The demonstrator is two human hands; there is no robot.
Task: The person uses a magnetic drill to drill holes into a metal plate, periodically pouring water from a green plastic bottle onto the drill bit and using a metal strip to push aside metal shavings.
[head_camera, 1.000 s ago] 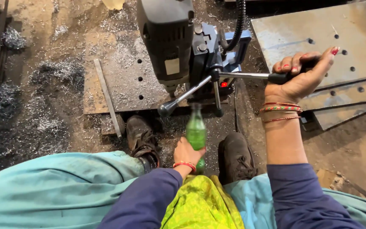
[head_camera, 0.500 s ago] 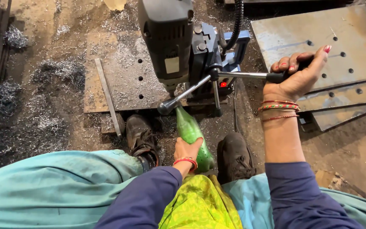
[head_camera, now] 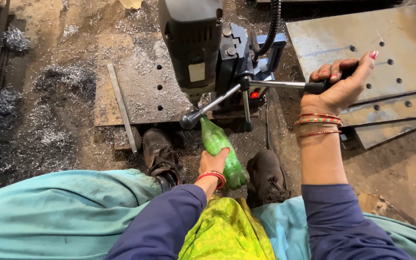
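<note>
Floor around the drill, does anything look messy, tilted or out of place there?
Yes. Heaps of curly metal shavings litter the floor left of the drilled steel plate. The green bottle in the left hand is tilted toward the drill. The right hand grips the feed handle.

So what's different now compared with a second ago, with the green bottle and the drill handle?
The left hand has tipped the green bottle from upright to leaning, its neck now pointing up-left toward the drill's tip over the drilled steel plate. The right hand keeps its grip on the feed handle of the magnetic drill, which has hardly moved. Both shoes and the plates stayed put.
</note>
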